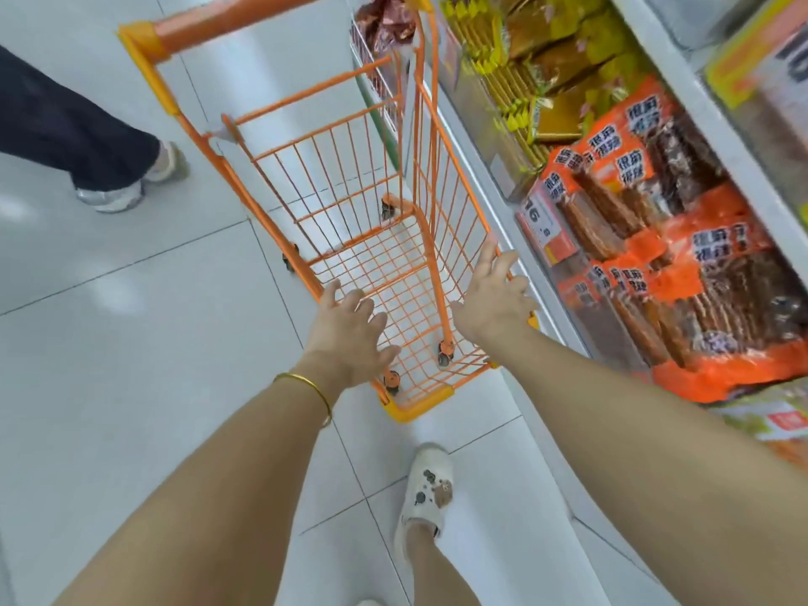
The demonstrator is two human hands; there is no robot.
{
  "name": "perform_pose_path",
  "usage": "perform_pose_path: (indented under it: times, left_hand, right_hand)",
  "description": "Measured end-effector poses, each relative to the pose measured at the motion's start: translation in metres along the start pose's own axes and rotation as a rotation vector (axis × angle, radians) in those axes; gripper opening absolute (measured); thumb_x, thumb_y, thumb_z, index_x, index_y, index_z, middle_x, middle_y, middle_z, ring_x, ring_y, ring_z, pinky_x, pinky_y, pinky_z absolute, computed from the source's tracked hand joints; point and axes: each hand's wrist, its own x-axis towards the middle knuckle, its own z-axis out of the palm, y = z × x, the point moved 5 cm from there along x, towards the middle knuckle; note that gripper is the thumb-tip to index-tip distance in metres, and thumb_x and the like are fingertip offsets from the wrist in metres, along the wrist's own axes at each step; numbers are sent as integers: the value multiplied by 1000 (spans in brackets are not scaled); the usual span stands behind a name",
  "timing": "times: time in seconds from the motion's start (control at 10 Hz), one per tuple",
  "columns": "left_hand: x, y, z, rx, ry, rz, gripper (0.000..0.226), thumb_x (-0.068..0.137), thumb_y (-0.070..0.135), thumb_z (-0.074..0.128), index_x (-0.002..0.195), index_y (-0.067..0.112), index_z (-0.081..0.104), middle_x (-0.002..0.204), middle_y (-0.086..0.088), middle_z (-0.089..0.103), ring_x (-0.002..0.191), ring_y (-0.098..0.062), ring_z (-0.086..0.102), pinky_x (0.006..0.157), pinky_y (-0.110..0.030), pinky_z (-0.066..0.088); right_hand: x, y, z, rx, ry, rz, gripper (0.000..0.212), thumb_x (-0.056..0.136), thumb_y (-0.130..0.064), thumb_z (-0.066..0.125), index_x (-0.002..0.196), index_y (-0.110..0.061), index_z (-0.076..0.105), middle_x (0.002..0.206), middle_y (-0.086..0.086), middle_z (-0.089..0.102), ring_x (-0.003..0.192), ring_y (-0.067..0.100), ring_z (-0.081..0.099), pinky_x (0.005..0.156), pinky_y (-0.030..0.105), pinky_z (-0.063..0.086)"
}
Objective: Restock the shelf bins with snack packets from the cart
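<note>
An orange wire cart (350, 203) stands in the aisle beside the shelf, and I see no packets in its basket. My left hand (350, 338) hovers with spread fingers over the cart's near left rim. My right hand (496, 299) is spread over the near right rim, its fingers at the wire. Neither hand holds anything. On the right, shelf bins hold orange snack packets (656, 264) and yellow packets (538, 67).
Another person's legs and shoes (113, 185) stand on the white tiled floor at the left. My own foot in a white clog (426, 487) is below the cart. A price label (540, 220) sits on the bin front. Brown packets (384, 19) lie beyond the cart.
</note>
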Motion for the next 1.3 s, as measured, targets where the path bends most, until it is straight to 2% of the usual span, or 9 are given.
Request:
perform_pose_path:
  times: [0.3, 0.4, 0.7, 0.9, 1.1, 1.2, 1.3]
  left_hand:
    - [70, -79, -29, 2, -5, -31, 67, 89, 65, 12, 137, 28, 39, 145, -2, 39, 139, -25, 23, 112, -55, 3]
    - [92, -114, -36, -12, -13, -35, 65, 90, 62, 12, 139, 28, 38, 145, -1, 39, 138, -25, 25, 112, -54, 3]
    - [155, -200, -60, 5, 14, 25, 63, 91, 60, 12, 130, 26, 48, 138, -1, 48, 135, -26, 31, 110, -53, 6]
    - [183, -230, -69, 11, 12, 56, 62, 92, 58, 12, 133, 26, 46, 140, 0, 47, 136, -25, 30, 111, -52, 5]
    - [193, -239, -80, -38, -25, 67, 62, 94, 57, 12, 137, 24, 41, 143, 0, 43, 137, -23, 29, 112, -51, 8]
    - [187, -241, -97, -69, -3, 98, 55, 95, 52, 22, 138, 23, 41, 143, 1, 42, 136, -23, 30, 114, -49, 11]
    - [172, -227, -130, -232, 104, 96, 48, 96, 44, 33, 137, 21, 43, 142, 1, 44, 132, -23, 35, 110, -47, 21]
  right_hand:
    - [84, -59, -57, -3, -1, -38, 105, 89, -48, 53, 143, -10, -28, 153, 18, -2, 130, 49, 27, 97, 64, 37]
    - [110, -87, -74, -12, 10, -24, 106, 88, -47, 54, 143, -10, -28, 153, 18, -1, 131, 49, 25, 98, 64, 36]
    - [179, -148, -119, 26, 55, 68, 104, 89, -43, 54, 144, -13, -28, 152, 15, 0, 131, 47, 25, 100, 63, 33]
    - [206, -166, -137, 3, 34, 113, 107, 87, -44, 57, 143, -12, -28, 152, 16, 1, 132, 46, 25, 100, 61, 35]
    - [197, -167, -163, 83, 10, 91, 93, 93, -40, 49, 147, -18, -23, 157, 14, -5, 139, 45, 16, 105, 61, 28]
    - [158, -165, -172, 184, 128, 56, 83, 94, -29, 48, 149, -21, -14, 157, 11, 5, 137, 39, 25, 105, 54, 32]
    - [95, -144, -169, 353, 188, 75, 71, 96, -26, 46, 150, -23, 2, 155, 8, 13, 132, 34, 33, 102, 47, 35]
